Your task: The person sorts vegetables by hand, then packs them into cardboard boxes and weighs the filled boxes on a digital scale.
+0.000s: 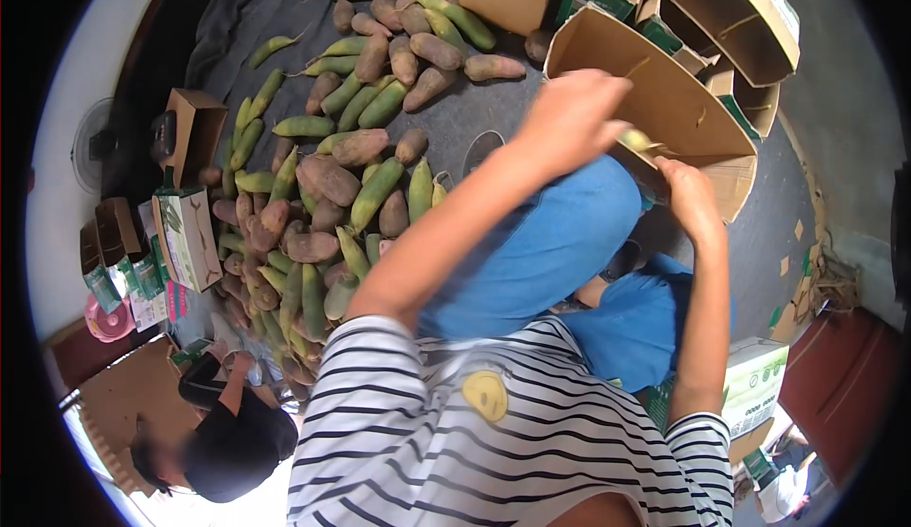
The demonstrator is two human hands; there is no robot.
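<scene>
My left hand (574,119) is raised over the near side of an open cardboard box (655,81), its fingers curled and blurred; what they hold, if anything, is unclear. My right hand (688,195) pinches the box's near edge with its fingertips. Between both hands shows a blurred, pale green vegetable end (636,139), partly hidden by the box edge. Left of the box, many long green radishes (377,195) and reddish-brown ones (329,181) are piled on a dark sheet (237,24).
More open boxes (716,15) stand at the upper right, and a carton (187,238) at the left. Another person (237,446) in dark clothes is at the lower left. My bent knees (569,233) in blue trousers are below the box. A printed box (756,375) stands at the right.
</scene>
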